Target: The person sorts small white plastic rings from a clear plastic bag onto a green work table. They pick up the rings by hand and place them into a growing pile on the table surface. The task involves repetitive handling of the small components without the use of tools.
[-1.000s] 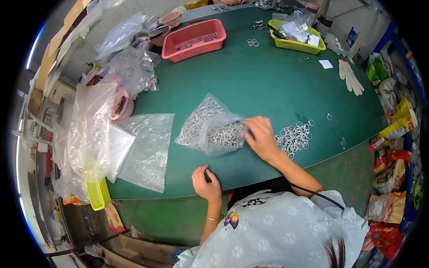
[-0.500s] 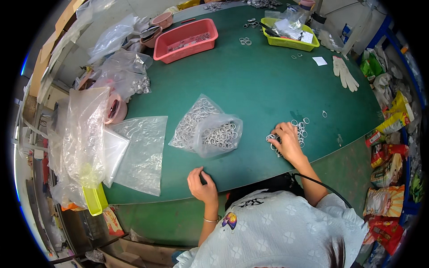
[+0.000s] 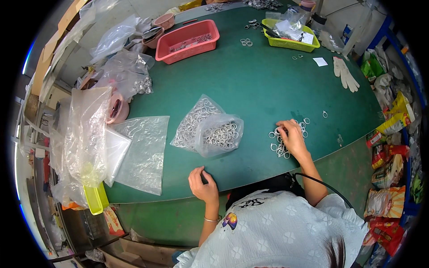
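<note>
Far left, clear plastic bags (image 3: 87, 134) hang in a stack over a lime bin (image 3: 94, 199) at the tabletop's (image 3: 250, 85) near left corner; can't make out what's in the bin. Pink tub (image 3: 123, 111) behind them, something dark inside. Crumpled clear bags (image 3: 118, 71) beyond the tub, silvery bits bunched at their right end. Flat clear bag (image 3: 145, 154) lies on the tabletop, a folded white sheet (image 3: 117, 149) along its left side. Farther back, big pink tray (image 3: 185, 48), small metal pieces spread thinly over its bottom.

My left hand (image 3: 203, 184) rests at the near edge, fingers loosely curled, gap between thumb and fingers, nothing visible in it. Just past it, in the middle: clear bag of rings (image 3: 219, 134), lying on its side, packed with metal rings, mouth folded back and gaping on the near right, rings showing in the opening.

Well apart to the right, a loose pile of rings (image 3: 280, 151) lies spread on the tabletop. My right hand (image 3: 292, 137) is down on the pile, fingers bent, rings on both sides of it; can't tell if any ring is pinched, the fingertips are covered. Lime tray (image 3: 290, 43) at the back right: clear bags, white papers, a black-handled item leaning over its left side. Then a white card (image 3: 320, 61), one lone ring (image 3: 325, 114) nearer me, and a pale glove (image 3: 345, 75) lying flat.
</note>
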Action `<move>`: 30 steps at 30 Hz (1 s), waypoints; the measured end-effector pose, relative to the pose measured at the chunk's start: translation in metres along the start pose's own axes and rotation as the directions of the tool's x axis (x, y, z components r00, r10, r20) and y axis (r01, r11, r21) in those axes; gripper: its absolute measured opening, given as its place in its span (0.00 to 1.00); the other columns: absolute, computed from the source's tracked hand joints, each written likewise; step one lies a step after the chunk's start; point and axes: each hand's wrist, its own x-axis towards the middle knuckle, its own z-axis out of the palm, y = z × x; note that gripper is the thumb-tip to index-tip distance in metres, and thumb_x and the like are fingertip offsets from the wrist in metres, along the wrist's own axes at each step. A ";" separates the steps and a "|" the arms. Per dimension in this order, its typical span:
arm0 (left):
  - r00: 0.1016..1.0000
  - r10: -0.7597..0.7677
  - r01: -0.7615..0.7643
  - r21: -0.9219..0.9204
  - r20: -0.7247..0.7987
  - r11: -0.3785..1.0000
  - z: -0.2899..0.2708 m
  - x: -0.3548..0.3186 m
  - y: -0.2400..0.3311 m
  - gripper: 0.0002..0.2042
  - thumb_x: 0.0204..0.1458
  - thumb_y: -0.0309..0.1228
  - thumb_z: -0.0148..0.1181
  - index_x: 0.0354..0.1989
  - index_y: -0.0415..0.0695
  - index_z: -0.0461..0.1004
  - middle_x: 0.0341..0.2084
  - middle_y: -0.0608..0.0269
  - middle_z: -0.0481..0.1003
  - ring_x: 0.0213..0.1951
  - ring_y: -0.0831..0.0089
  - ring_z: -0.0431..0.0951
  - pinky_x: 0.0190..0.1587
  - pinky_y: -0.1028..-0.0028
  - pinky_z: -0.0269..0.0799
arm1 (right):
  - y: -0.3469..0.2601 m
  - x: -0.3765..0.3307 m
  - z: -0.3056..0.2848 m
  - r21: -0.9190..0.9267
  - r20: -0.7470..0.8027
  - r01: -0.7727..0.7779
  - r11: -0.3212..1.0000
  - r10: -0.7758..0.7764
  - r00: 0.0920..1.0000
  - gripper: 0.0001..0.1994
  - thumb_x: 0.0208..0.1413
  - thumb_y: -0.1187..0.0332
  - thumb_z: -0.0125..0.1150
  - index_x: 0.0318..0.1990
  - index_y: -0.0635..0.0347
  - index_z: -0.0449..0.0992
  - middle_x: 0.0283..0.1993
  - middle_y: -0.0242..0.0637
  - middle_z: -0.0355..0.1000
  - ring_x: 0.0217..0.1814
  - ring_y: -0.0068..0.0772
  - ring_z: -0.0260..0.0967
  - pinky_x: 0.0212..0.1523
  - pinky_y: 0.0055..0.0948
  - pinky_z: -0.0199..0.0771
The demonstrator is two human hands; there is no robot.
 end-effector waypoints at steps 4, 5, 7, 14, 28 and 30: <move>1.000 -0.004 0.004 0.002 -0.002 1.000 0.000 0.000 0.001 0.08 0.47 0.17 0.59 0.36 0.40 0.76 0.35 0.55 0.77 0.41 0.55 0.76 0.45 0.61 0.71 | 0.007 0.003 -0.009 -0.149 0.097 0.113 0.982 -0.099 0.990 0.06 0.52 0.78 0.61 0.38 0.65 0.78 0.30 0.41 0.72 0.35 0.39 0.68 0.40 0.35 0.67; 1.000 -0.004 0.004 0.002 -0.001 1.000 0.001 0.000 0.001 0.08 0.47 0.17 0.59 0.36 0.40 0.76 0.35 0.55 0.77 0.41 0.55 0.76 0.45 0.61 0.71 | 0.007 0.004 -0.013 -0.203 0.135 0.144 0.969 -0.118 0.984 0.06 0.53 0.78 0.60 0.39 0.66 0.78 0.30 0.41 0.72 0.34 0.36 0.67 0.37 0.33 0.67; 1.000 -0.007 0.007 0.011 -0.008 1.000 0.001 -0.001 -0.001 0.08 0.47 0.17 0.59 0.36 0.40 0.77 0.35 0.55 0.77 0.41 0.55 0.76 0.45 0.62 0.71 | -0.017 0.008 -0.021 -0.009 0.057 -0.049 0.999 0.049 0.997 0.05 0.54 0.78 0.61 0.38 0.67 0.78 0.31 0.40 0.73 0.34 0.35 0.69 0.38 0.30 0.69; 1.000 -0.015 0.015 0.009 -0.001 1.000 0.000 -0.001 -0.001 0.08 0.48 0.18 0.59 0.36 0.41 0.77 0.36 0.56 0.77 0.42 0.55 0.76 0.47 0.62 0.71 | -0.084 -0.001 -0.013 0.648 -0.409 0.227 0.727 0.081 0.909 0.07 0.54 0.82 0.60 0.41 0.70 0.77 0.41 0.39 0.72 0.39 0.24 0.71 0.39 0.23 0.73; 1.000 -0.024 0.024 0.008 0.003 1.000 0.000 -0.001 0.000 0.08 0.47 0.18 0.59 0.36 0.41 0.77 0.36 0.56 0.77 0.41 0.56 0.76 0.46 0.62 0.71 | -0.049 0.012 -0.021 0.196 0.017 0.019 0.980 -0.022 1.000 0.12 0.47 0.78 0.67 0.41 0.64 0.78 0.40 0.38 0.73 0.41 0.32 0.71 0.39 0.30 0.72; 1.000 -0.015 0.015 0.009 0.001 1.000 0.000 -0.001 -0.001 0.08 0.47 0.17 0.59 0.36 0.41 0.77 0.36 0.56 0.77 0.41 0.56 0.76 0.46 0.62 0.71 | -0.027 0.007 -0.016 -0.085 0.041 0.169 0.982 -0.166 0.985 0.13 0.44 0.76 0.70 0.40 0.63 0.78 0.39 0.39 0.72 0.43 0.38 0.69 0.44 0.35 0.69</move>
